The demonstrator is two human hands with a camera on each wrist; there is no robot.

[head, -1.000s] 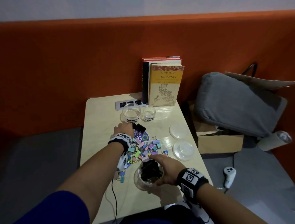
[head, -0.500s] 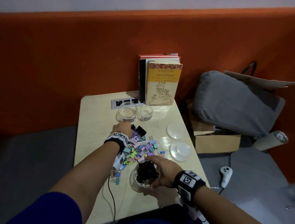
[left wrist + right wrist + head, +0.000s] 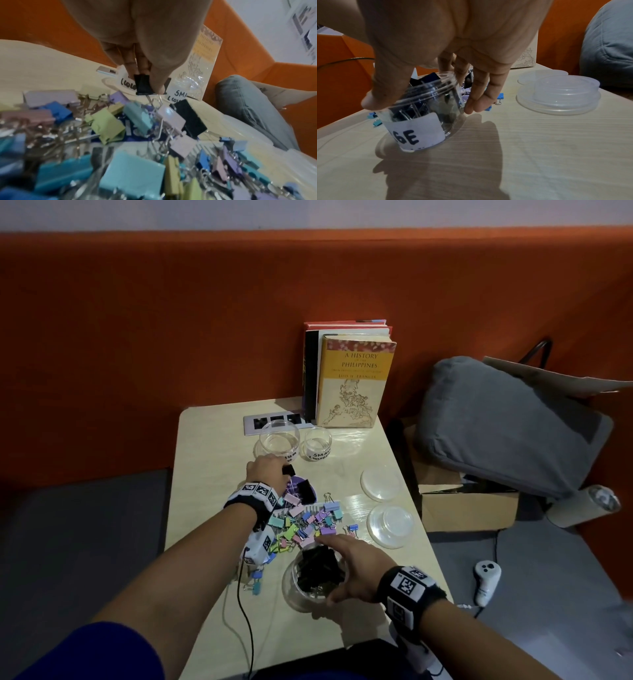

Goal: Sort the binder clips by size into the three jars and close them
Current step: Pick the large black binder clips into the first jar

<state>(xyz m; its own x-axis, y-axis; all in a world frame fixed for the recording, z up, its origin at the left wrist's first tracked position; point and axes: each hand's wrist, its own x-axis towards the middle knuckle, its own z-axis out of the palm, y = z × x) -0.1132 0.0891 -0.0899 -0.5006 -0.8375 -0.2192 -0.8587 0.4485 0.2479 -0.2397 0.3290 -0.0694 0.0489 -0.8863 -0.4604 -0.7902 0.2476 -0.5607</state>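
Observation:
My left hand [image 3: 283, 470] reaches to the far edge of a pile of pastel binder clips [image 3: 305, 525] and pinches a black clip [image 3: 143, 85] between thumb and fingers. A second black clip [image 3: 190, 119] lies just beside it. My right hand [image 3: 326, 570] grips the rim of the open large jar [image 3: 419, 115], thumb on one side and fingers [image 3: 479, 97] on the other. That jar stands at the near edge and holds several black clips. The medium jar [image 3: 279, 440] and small jar [image 3: 318, 444] stand open behind the pile.
Two clear lids [image 3: 381, 483] [image 3: 392, 525] lie right of the pile. Books [image 3: 352, 385] stand at the back of the small table [image 3: 205, 460]. A few clips [image 3: 255, 583] and a black cable [image 3: 245, 611] lie near the left front edge.
Both hands stay where they were: the left at the black clips, the right on the large jar. The head view has shifted slightly.

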